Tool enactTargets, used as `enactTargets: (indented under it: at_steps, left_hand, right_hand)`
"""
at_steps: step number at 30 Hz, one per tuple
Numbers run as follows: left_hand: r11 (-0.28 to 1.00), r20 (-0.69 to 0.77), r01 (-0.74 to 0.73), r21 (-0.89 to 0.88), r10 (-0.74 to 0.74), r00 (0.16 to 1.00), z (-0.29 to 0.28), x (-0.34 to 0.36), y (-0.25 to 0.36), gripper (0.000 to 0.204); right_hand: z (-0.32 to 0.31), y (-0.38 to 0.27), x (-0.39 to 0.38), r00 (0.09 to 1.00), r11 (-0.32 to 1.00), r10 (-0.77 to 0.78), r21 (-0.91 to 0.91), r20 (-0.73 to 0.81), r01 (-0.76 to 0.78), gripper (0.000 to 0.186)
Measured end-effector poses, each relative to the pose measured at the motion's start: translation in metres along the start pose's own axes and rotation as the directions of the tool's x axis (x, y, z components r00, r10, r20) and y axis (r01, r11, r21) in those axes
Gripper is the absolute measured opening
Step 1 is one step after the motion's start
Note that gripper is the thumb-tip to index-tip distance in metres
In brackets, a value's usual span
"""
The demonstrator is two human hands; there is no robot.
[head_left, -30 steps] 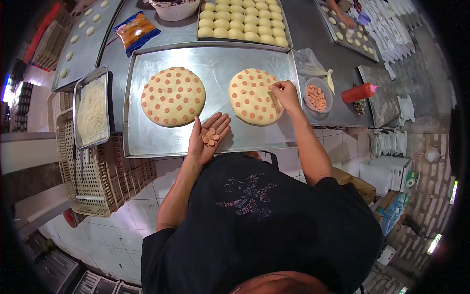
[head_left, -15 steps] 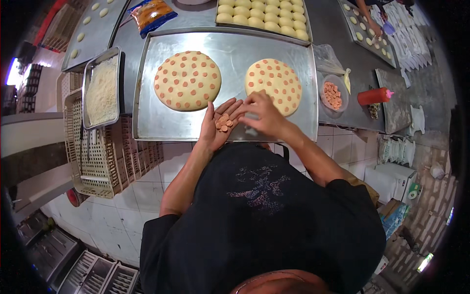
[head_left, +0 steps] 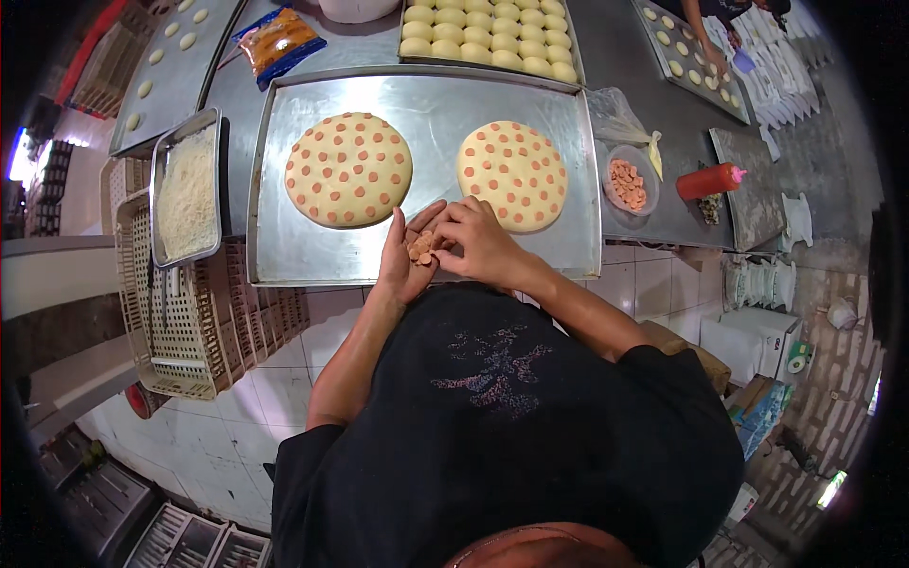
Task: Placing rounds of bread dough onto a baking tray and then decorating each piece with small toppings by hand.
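My left hand [head_left: 398,270], palm up and cupped at the near edge of a large metal tray [head_left: 436,109], holds a small pile of round sausage slices [head_left: 419,248]. Over that palm, my right hand [head_left: 481,244] has its fingertips down among the slices, the fingers curled and drawn together; whether a slice is pinched is hard to see. Two flat round doughs lie on the tray. The larger left dough [head_left: 348,170] and the smaller right dough [head_left: 512,177] are both dotted all over with slices.
Right of the tray stand a plastic tub [head_left: 653,197] of sausage slices, a piping bag [head_left: 655,151] and a red squeeze bottle [head_left: 708,180]. At left is a pan [head_left: 187,194] of pale crumbs. Behind sits a tray of dough balls [head_left: 488,40]. A co-worker's hand [head_left: 712,57] is at far right.
My right hand has moved left from above the tray's front edge to the slices in my left palm. The whole view has shifted slightly.
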State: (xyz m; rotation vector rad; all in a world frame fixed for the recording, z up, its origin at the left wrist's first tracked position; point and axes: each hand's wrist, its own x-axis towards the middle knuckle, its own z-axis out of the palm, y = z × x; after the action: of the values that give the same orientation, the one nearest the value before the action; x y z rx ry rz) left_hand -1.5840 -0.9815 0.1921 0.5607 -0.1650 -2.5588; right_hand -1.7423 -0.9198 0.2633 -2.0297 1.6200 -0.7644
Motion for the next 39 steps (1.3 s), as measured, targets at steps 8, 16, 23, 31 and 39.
enactTargets:
  at_steps: [8,16,23,31,39]
  left_hand:
    - [0.992,-0.008,0.005,-0.128,-0.006,1.000,0.014,0.002,-0.005,0.071]
    - [0.986,0.039,-0.012,-0.164,0.019,0.999,0.013,0.004,-0.011,0.070]
    - [0.980,0.057,-0.030,-0.196,0.042,0.997,0.007,-0.002,-0.015,0.068]
    - [0.979,0.025,-0.066,-0.193,0.072,0.997,0.007,-0.009,-0.022,0.068]
    - [0.992,-0.052,-0.073,-0.102,0.068,0.996,0.013,0.009,-0.052,0.066]
  right_hand:
    - [-0.031,0.046,-0.005,0.967,0.950,0.213,0.262,-0.139,-0.171,0.014]
    - [-0.053,0.133,-0.011,0.684,0.638,0.708,0.578,-0.178,-0.509,0.027]
    - [-0.073,0.168,-0.010,0.739,0.725,0.669,0.285,-0.077,-0.627,0.024]
    - [-0.076,0.129,0.001,0.575,0.560,0.818,0.224,0.002,-0.798,0.019]
    - [-0.071,0.136,-0.046,0.646,0.782,0.621,0.408,-0.445,-0.471,0.021]
